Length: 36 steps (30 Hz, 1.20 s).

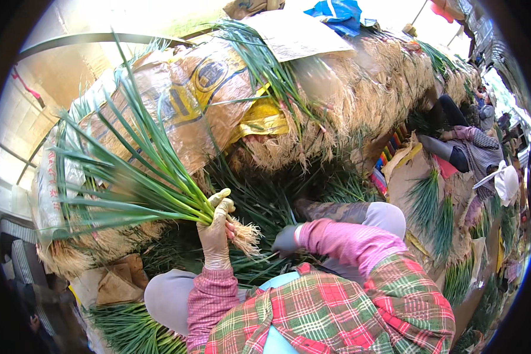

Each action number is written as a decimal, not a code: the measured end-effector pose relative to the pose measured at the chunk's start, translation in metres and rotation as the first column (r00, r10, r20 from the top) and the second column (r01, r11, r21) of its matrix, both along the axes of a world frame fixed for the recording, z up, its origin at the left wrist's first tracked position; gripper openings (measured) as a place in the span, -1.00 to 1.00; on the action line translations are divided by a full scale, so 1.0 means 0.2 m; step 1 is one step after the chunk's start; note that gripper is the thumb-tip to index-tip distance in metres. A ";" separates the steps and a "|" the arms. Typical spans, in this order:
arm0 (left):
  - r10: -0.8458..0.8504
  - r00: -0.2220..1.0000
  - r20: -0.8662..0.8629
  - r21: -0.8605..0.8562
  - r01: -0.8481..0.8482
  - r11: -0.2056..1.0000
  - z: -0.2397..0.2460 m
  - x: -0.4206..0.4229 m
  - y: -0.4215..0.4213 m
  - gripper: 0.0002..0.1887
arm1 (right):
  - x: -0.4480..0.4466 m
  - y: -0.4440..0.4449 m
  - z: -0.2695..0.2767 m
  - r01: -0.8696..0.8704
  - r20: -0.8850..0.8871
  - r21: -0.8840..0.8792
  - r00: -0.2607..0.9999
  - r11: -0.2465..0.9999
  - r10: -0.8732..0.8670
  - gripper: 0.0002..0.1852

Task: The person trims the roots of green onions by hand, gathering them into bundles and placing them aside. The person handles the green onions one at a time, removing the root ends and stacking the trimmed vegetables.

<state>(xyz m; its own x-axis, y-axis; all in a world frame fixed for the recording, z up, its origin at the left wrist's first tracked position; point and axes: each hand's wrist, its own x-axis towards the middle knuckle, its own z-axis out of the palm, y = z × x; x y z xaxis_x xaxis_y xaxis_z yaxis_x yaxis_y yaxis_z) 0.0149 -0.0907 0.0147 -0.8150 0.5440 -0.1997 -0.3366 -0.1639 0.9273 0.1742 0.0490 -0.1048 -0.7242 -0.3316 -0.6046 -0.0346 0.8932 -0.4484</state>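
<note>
My left hand [217, 225], in a pale glove, is closed around a bunch of green onions [181, 190] near the roots; the long green leaves fan out to the upper left and the pale roots stick out at the right. My right hand [286, 240], in a grey glove, is lower and to the right, by loose green leaves between my knees. Its fingers are partly hidden, and I cannot tell whether it grips anything. More loose green onions [287, 101] lie over the large heap in front of me, their roots hanging down.
A long heap of rooted onions [363, 88] stands ahead, partly under a printed plastic sack [181, 97] and a yellow sack [265, 117]. Bunches of green onions [132, 325] lie at the lower left, others [444, 221] at the right. A co-worker [473, 146] sits at the right.
</note>
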 end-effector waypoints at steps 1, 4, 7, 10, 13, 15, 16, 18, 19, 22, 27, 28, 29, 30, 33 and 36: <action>-0.015 1.000 -0.024 0.021 0.015 1.000 -0.01 0.00 0.03 -0.76 | 0.01 0.11 0.08 0.153 -0.098 -0.140 0.981 0.978 -0.168 -0.49; -0.083 0.996 0.041 0.054 0.081 0.995 -0.02 0.00 0.09 -0.75 | -0.14 0.53 0.32 0.445 -0.583 -0.492 0.469 0.748 -0.663 -0.70; -0.110 0.990 0.092 0.064 0.104 0.993 -0.01 0.01 0.13 -0.76 | -0.18 0.90 0.50 0.846 -0.734 -0.398 -0.061 0.355 -0.676 -0.60; -0.130 0.987 0.094 0.082 0.123 0.989 0.03 0.03 0.16 -0.76 | -0.20 0.91 0.54 0.961 -0.370 -0.059 0.231 0.271 -0.900 -0.51; -0.117 0.993 0.029 0.081 0.115 0.990 0.08 0.04 0.17 -0.75 | -0.09 0.61 0.52 0.773 -0.535 -0.130 0.472 0.621 -0.700 -0.65; -0.084 0.996 -0.030 0.111 0.087 0.990 0.09 0.05 0.18 -0.75 | -0.01 0.44 0.52 0.376 -0.158 0.175 0.923 0.910 -0.351 -0.68; -0.086 0.994 -0.067 0.096 0.092 0.991 0.10 0.06 0.18 -0.74 | 0.06 0.38 0.53 0.008 0.022 0.204 1.000 0.979 -0.013 -0.70; -0.080 0.993 -0.088 0.072 0.086 0.994 0.09 0.06 0.20 -0.73 | 0.11 0.44 0.57 0.189 -0.079 0.229 0.981 0.955 -0.176 -0.70; -0.073 0.993 -0.088 0.060 0.079 0.995 0.08 0.07 0.22 -0.73 | 0.13 0.52 0.59 0.254 -0.154 0.180 0.961 0.950 -0.228 -0.71; -0.072 0.997 -0.001 0.074 0.071 0.995 0.04 0.06 0.24 -0.72 | 0.03 0.92 0.62 0.882 -0.793 -0.148 0.164 0.446 -0.587 -0.72; -0.024 0.988 0.150 -0.012 0.026 1.000 0.04 -0.04 0.14 -0.76 | -0.08 1.06 0.57 0.900 -0.685 0.021 0.330 0.435 -0.650 -0.63; -0.012 0.992 0.128 -0.025 0.016 1.000 0.05 -0.06 0.10 -0.76 | -0.06 0.96 0.55 0.859 -0.724 -0.083 0.296 0.505 -0.622 -0.61; 0.017 0.991 0.134 -0.057 -0.010 0.998 0.08 -0.07 0.05 -0.76 | -0.01 0.84 0.55 0.802 -0.726 -0.186 0.277 0.568 -0.629 -0.62; -0.018 0.994 0.107 -0.035 0.022 0.999 0.12 -0.08 0.00 -0.76 | 0.05 0.69 0.54 0.745 -0.681 -0.214 0.350 0.632 -0.643 -0.63; -0.050 0.998 -0.038 -0.028 0.049 0.998 0.26 -0.06 -0.14 -0.74 | 0.17 0.27 0.46 0.430 -0.283 -0.058 0.858 0.901 -0.428 -0.65; -0.025 0.995 -0.092 0.100 0.034 0.994 0.39 -0.02 -0.21 -0.73 | 0.28 0.00 0.32 0.658 -0.079 -0.428 0.656 0.619 -0.751 -0.53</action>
<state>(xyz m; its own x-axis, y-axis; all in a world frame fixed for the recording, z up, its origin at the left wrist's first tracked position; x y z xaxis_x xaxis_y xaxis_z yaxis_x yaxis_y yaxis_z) 0.0101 -0.1336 0.0922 -0.8104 0.5819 -0.0689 -0.2587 -0.2497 0.9331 0.2296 0.0495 -0.0412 -0.9169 0.2002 -0.3454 0.3991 0.4767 -0.7832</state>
